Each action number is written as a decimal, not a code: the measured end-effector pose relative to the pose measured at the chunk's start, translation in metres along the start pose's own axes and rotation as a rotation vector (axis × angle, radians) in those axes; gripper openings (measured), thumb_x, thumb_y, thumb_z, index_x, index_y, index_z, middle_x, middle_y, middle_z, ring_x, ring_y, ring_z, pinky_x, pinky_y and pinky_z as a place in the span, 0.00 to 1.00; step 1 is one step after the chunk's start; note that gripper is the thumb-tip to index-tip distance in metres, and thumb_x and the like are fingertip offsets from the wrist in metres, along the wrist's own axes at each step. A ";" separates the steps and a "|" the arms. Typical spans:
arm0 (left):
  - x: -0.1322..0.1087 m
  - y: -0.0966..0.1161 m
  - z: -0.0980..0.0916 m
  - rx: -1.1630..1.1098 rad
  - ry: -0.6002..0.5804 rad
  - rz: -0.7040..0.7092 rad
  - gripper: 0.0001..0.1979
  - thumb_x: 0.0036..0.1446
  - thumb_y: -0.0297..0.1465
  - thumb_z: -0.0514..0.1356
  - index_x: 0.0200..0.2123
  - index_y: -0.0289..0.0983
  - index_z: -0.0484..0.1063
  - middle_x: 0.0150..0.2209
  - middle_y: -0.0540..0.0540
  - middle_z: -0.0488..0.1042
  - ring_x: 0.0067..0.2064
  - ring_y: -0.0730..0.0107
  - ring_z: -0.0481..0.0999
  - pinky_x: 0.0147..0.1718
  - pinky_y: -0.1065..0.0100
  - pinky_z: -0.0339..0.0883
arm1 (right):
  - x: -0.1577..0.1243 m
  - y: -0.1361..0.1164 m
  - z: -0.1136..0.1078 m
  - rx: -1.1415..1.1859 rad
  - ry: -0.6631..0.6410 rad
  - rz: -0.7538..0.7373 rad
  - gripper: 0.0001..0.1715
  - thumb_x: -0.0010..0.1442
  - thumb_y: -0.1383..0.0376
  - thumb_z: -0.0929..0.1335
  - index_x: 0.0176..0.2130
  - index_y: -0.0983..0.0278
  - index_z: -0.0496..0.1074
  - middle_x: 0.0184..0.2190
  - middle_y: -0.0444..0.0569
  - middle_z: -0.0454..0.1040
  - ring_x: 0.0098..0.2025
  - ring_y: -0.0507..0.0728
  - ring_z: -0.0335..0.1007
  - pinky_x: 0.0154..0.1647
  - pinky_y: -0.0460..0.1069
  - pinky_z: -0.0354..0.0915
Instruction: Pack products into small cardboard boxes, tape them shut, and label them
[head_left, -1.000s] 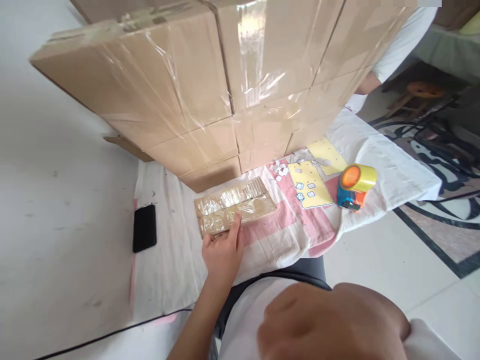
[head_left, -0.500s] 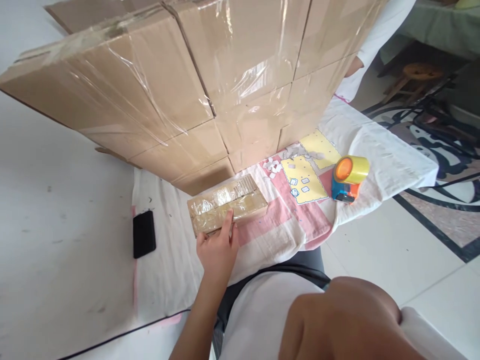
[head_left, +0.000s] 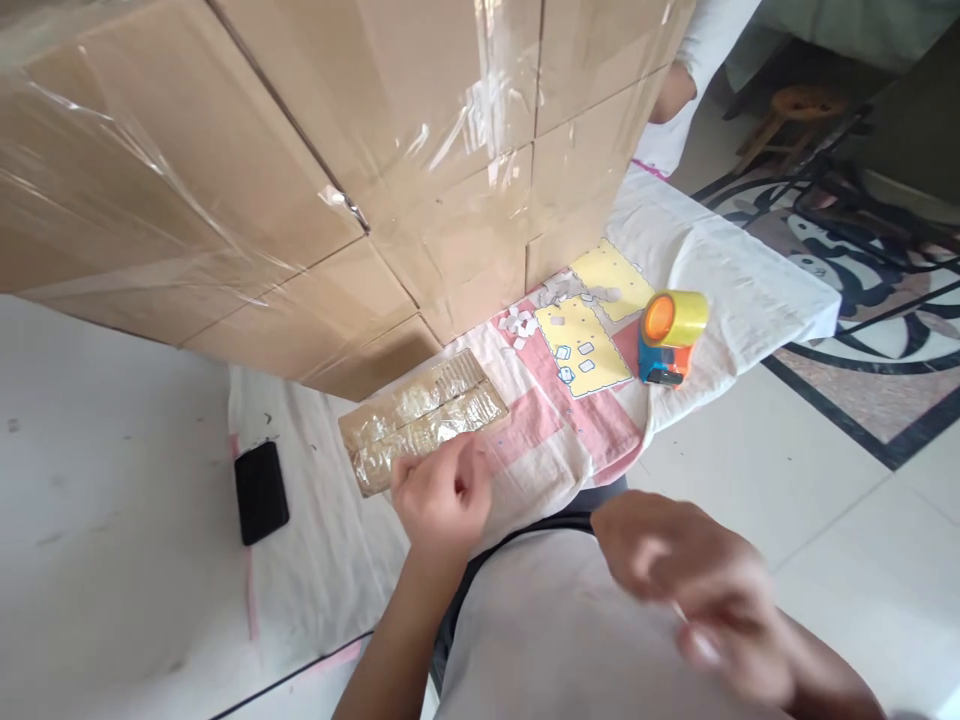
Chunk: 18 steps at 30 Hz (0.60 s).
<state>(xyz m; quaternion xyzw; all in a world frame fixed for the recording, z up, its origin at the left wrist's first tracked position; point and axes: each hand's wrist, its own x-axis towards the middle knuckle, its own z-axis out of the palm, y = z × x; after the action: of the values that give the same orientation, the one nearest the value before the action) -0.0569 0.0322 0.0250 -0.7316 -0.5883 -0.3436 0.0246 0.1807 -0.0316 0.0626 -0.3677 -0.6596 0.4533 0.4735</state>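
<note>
A small cardboard box point(head_left: 420, 412), covered in glossy clear tape, lies flat on the cloth. At its near edge is my left hand point(head_left: 442, 490), curled into a loose fist, with nothing visible in it; whether it touches the box I cannot tell. My right hand point(head_left: 690, 585) hovers in front of my shirt, smeared by motion. Its fingers are bent together, and a thin pale sliver shows between them, too blurred to name. Right of the box, a yellow tape roll point(head_left: 676, 318) rests on a blue and orange tape dispenser point(head_left: 664, 366).
A tall stack of taped cartons point(head_left: 450, 230) rises behind the box. Yellow sticker sheets point(head_left: 592, 345) and white paper scraps point(head_left: 517, 325) lie on the cloth point(head_left: 750, 270). A black phone-like object point(head_left: 261, 492) is at left. Another person's arm point(head_left: 673, 95) shows beyond the cartons.
My left hand has drawn its fingers back from the box top and curled them. My right hand has come into view, fingers bent together. The view has shifted, moving the scene leftward.
</note>
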 end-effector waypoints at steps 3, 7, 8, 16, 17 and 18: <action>0.023 0.034 0.030 -0.222 -0.132 0.111 0.08 0.65 0.32 0.59 0.36 0.41 0.78 0.20 0.54 0.74 0.21 0.75 0.70 0.36 0.64 0.58 | -0.020 0.057 -0.011 -0.075 -0.043 0.200 0.26 0.71 0.57 0.61 0.23 0.61 0.53 0.19 0.41 0.54 0.22 0.50 0.48 0.24 0.48 0.48; 0.059 0.070 0.105 -0.278 -0.584 -0.031 0.11 0.67 0.38 0.56 0.41 0.44 0.77 0.29 0.51 0.78 0.32 0.69 0.77 0.34 0.66 0.59 | -0.071 0.137 -0.001 -0.283 0.040 0.501 0.31 0.71 0.56 0.61 0.23 0.60 0.41 0.20 0.38 0.40 0.23 0.49 0.36 0.24 0.49 0.40; 0.069 0.075 0.125 -0.260 -0.607 -0.075 0.11 0.68 0.36 0.54 0.45 0.43 0.76 0.34 0.49 0.80 0.36 0.68 0.78 0.34 0.67 0.61 | -0.080 0.151 0.006 -0.294 0.027 0.509 0.31 0.71 0.55 0.61 0.23 0.60 0.40 0.19 0.38 0.40 0.23 0.49 0.35 0.24 0.49 0.40; 0.110 0.075 0.207 -0.101 -0.688 -0.253 0.16 0.59 0.24 0.61 0.51 0.36 0.74 0.58 0.33 0.70 0.59 0.50 0.71 0.53 0.55 0.65 | -0.071 0.164 0.042 -0.178 -0.178 0.360 0.30 0.72 0.57 0.60 0.23 0.62 0.42 0.20 0.38 0.41 0.24 0.48 0.35 0.26 0.49 0.40; 0.110 0.073 0.209 -0.107 -0.696 -0.253 0.13 0.59 0.23 0.61 0.47 0.36 0.75 0.57 0.33 0.71 0.59 0.50 0.71 0.54 0.54 0.64 | -0.068 0.162 0.039 -0.166 -0.168 0.355 0.30 0.72 0.57 0.60 0.23 0.62 0.42 0.20 0.38 0.41 0.24 0.48 0.35 0.25 0.49 0.40; 0.109 0.070 0.211 -0.124 -0.699 -0.250 0.11 0.60 0.23 0.60 0.45 0.37 0.76 0.55 0.34 0.73 0.58 0.51 0.71 0.54 0.55 0.64 | -0.065 0.160 0.035 -0.154 -0.151 0.350 0.31 0.72 0.56 0.61 0.23 0.62 0.42 0.20 0.38 0.41 0.24 0.48 0.35 0.25 0.49 0.40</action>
<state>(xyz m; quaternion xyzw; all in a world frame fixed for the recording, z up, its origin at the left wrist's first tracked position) 0.1124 0.1951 -0.0518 -0.7274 -0.6239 -0.1085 -0.2644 0.1741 -0.0492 -0.1127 -0.4769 -0.6520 0.5029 0.3073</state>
